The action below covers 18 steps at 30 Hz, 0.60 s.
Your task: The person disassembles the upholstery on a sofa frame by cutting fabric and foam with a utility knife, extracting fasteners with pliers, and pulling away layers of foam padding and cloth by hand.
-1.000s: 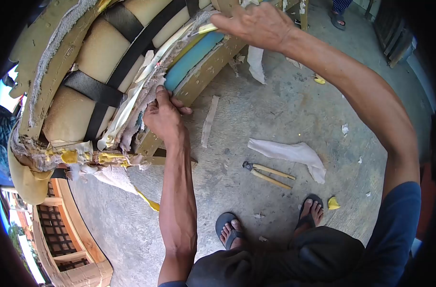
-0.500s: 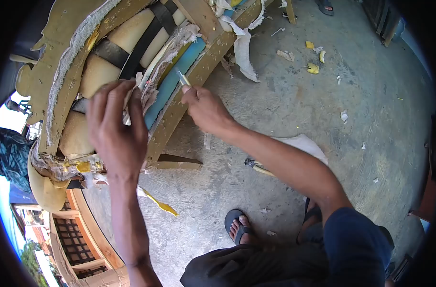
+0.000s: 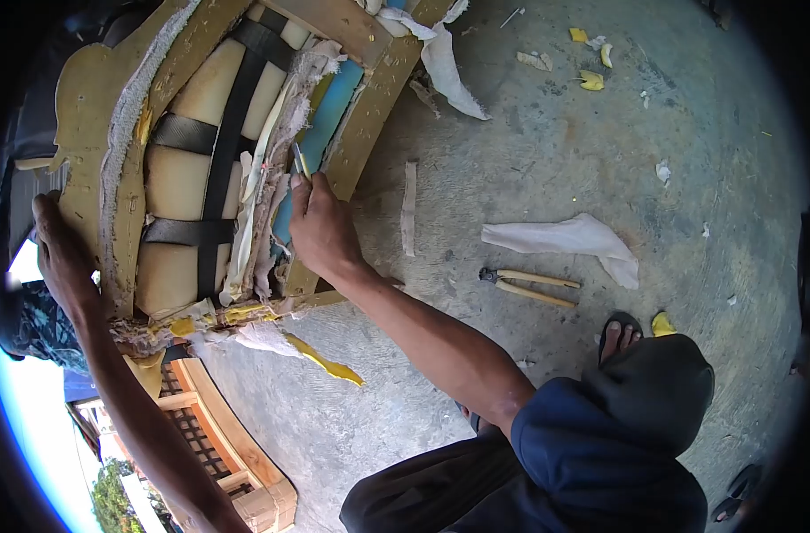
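A worn wooden furniture frame point(image 3: 120, 84) fills the upper left, with black webbing point(image 3: 229, 133) crossed over beige padding point(image 3: 171, 182). My left hand point(image 3: 63, 258) rests against the frame's outer left edge, its fingers extended and somewhat apart. My right hand point(image 3: 323, 226) is closed around a small blade-like tool point(image 3: 300, 162), whose tip lies beside the torn fabric point(image 3: 276, 155) and the blue strip point(image 3: 332, 111) along the rail. Most of the tool's handle is hidden in my fingers.
On the concrete floor point(image 3: 476, 355) lie pincers point(image 3: 531, 286), a pale cloth piece point(image 3: 569, 238), a narrow strip point(image 3: 409, 209) and yellow foam scraps point(image 3: 591, 81). Another wooden frame with a lattice point(image 3: 236, 426) stands at the lower left. Footwear point(image 3: 736, 493) shows at the lower right.
My left hand has gone from the torn fabric to the frame's outer left edge. My right hand, still holding the tool, has moved down and left along the blue strip. The view has shifted.
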Each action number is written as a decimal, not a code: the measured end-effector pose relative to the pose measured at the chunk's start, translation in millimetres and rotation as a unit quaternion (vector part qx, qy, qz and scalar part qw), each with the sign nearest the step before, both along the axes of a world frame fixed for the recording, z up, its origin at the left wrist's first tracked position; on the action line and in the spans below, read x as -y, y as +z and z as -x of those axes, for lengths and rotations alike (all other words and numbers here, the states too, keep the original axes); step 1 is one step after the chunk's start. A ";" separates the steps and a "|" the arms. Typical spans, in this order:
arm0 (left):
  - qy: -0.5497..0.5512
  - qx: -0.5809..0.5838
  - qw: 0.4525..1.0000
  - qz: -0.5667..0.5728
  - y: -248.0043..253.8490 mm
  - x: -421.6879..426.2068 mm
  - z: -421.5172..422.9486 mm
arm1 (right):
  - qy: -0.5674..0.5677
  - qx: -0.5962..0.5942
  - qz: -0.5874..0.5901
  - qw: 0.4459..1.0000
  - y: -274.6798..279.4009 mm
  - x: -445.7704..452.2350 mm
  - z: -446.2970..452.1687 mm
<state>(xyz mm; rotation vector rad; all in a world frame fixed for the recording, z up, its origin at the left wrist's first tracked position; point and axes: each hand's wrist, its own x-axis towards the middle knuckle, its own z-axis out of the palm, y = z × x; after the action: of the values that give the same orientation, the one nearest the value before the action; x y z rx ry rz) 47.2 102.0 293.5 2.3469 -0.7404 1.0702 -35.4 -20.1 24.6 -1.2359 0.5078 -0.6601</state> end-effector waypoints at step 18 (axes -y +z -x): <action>-0.062 -0.064 0.996 0.024 0.8 -8.6 -4.8 | 0.097 -0.015 -0.100 0.990 -1.0 -6.4 20.7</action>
<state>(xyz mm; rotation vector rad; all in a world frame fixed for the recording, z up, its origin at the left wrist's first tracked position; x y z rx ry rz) 52.0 110.5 294.3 2.2712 -0.7927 0.8673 -56.2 -13.7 23.7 -1.0899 0.4603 -0.4151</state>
